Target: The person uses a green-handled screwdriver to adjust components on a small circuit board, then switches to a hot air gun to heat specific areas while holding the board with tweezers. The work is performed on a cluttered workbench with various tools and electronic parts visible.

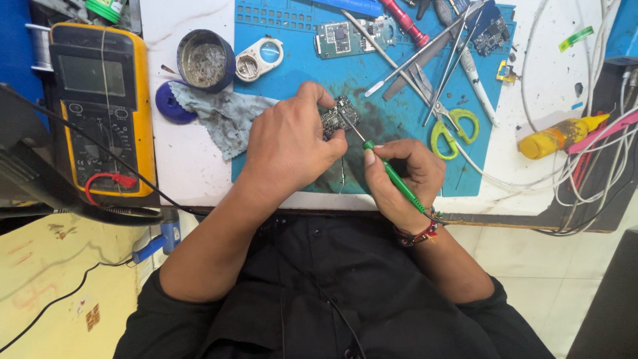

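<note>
Observed at centre frame: the left hand point(289, 143) is closed around a small dark circuit board point(339, 118), thumb and fingers pinching it from its left side and holding it just above the blue work mat point(292, 60). Only the board's right portion shows past the fingertips.

The right hand point(399, 176), lower and to the right of the board, is curled in a pen grip about a green-handled screwdriver point(392, 174). The handle runs from the wrist up toward the left; the thin metal shaft reaches the board's lower right edge, tip touching or very nearly so. The two hands sit close, thumbs almost meeting below the board.

Surroundings: a grey cloth point(222, 113) lies just left of the left hand, partly on the mat. A yellow multimeter point(103, 106) occupies the upper left of the frame. A round tin point(205, 61) stands above the cloth. Green-handled scissors point(455, 126) lie right of the board, near tweezers point(425, 50) and a second circuit board point(352, 36) at top centre. A yellow bottle point(558, 136) lies at far right among white cables point(598, 166).
</note>
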